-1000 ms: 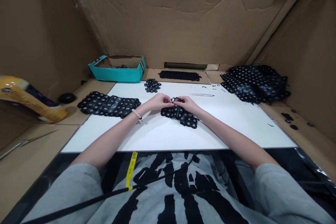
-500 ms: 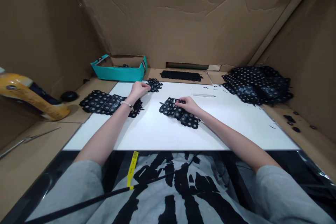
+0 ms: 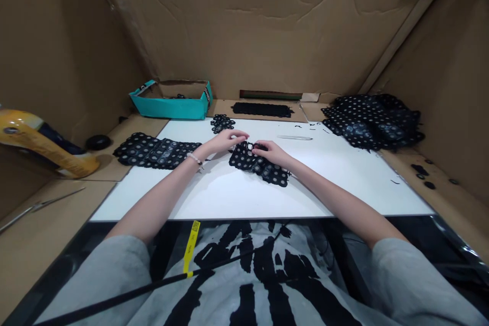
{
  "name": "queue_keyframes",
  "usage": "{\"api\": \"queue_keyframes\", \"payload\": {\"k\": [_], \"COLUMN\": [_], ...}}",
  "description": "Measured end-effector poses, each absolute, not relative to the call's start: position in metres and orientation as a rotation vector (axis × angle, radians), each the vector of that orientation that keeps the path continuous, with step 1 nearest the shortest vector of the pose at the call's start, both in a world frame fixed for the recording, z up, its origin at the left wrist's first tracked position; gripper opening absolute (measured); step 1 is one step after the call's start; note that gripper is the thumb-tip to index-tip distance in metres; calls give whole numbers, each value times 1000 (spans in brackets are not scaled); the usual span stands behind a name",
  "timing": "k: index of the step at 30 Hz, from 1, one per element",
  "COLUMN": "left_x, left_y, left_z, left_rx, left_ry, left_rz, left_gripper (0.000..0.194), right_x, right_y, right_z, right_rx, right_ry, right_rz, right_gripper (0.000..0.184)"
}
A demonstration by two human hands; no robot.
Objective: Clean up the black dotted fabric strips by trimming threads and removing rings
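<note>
Black punched sheet (image 3: pixel 256 165): one crumpled piece lies near the middle of the white counter (image 3: pixel 324 198), under both hands, its many round openings showing as grey dots.
Left hand (image 3: pixel 227 140): fingers stretch forward, loosely together, with the tips at the sheet's far edge; I cannot tell whether they grip it. A beaded bracelet (image 3: pixel 195 159) circles the wrist.
Right hand (image 3: pixel 273 153): fingers bunch downward, the tips pinched together on the sheet's far edge. What lies between them is too small to tell.
Loose black rings (image 3: pixel 222 123): a small cluster sits at the far edge of the counter, apart from the hands.
Left sheet pile (image 3: pixel 155 152): a flat, dotted black length lies across the counter's left edge, well apart from the hands.
Right sheet heap (image 3: pixel 372 122): a large, rumpled mass of dotted black sheet sits beyond the counter's far right corner.
Far black strip (image 3: pixel 262 109): a narrow, dark length lies on the cardboard beyond the counter.
Teal box (image 3: pixel 168 109): it stands at the far left, with a few dark pieces inside.
Progress: the loose rings look few beside the dotted sheet, so much of the material appears unhandled.
</note>
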State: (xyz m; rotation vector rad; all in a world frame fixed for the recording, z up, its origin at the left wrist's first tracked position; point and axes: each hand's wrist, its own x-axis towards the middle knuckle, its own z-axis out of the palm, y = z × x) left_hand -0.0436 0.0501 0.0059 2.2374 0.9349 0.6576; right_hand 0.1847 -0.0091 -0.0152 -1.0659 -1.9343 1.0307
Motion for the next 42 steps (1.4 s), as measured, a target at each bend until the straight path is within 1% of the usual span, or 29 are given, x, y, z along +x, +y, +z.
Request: {"api": "queue_keyframes", "payload": {"k": [2, 5, 12, 16, 18, 22, 26, 28, 31, 33, 38, 40, 42], "left_x": [-38, -37, -30, -28, -29, -32, -34, -35, -34, -32, -29, -36, -52], "left_y": [45, 44, 34, 32, 32, 35, 40, 43, 46, 44, 40, 46, 58], "left_z": [6, 6, 12, 9, 8, 7, 3, -2, -7, -8, -1, 0, -2], "left_rx": [2216, 2142, 2109, 2098, 2100, 2131, 2124, 2060, 2044, 2122, 2182, 2090, 1981], "left_ry": [888, 882, 831, 890, 913, 1025, 1029, 1003, 1050, 1115, 1096, 1185, 1367], "left_rz": [558, 521, 413, 446, 488, 629, 547, 530, 624, 658, 554, 610, 765], "left_gripper": [40, 41, 39, 35, 34, 42, 32, 34, 39, 34, 24, 22, 20], "right_x": [185, 184, 183, 184, 184, 184, 183, 182, 182, 182, 183, 183, 184], "right_y": [-8, -9, -12, -11, -10, -12, -13, -13, -12, -12, -11, -11, -12], "right_z": [-15, -14, -17, -20, -20, -18, -16, -16, -18, -19, -19, -18, -17], "right_rx": [-1085, -1146, -1226, -1194, -1193, -1200, -1214, -1224, -1230, -1226, -1239, -1274, -1302], "right_ry": [-1917, -1859, -1861, -1879, -1873, -1866, -1884, -1897, -1900, -1895, -1902, -1886, -1879], "right_rz": [1041, 1076, 1078, 1077, 1079, 1075, 1048, 1040, 1038, 1041, 1031, 1014, 1010], "right_gripper": [28, 30, 46, 49, 50, 48, 47, 47, 46, 46, 45, 44, 42]}}
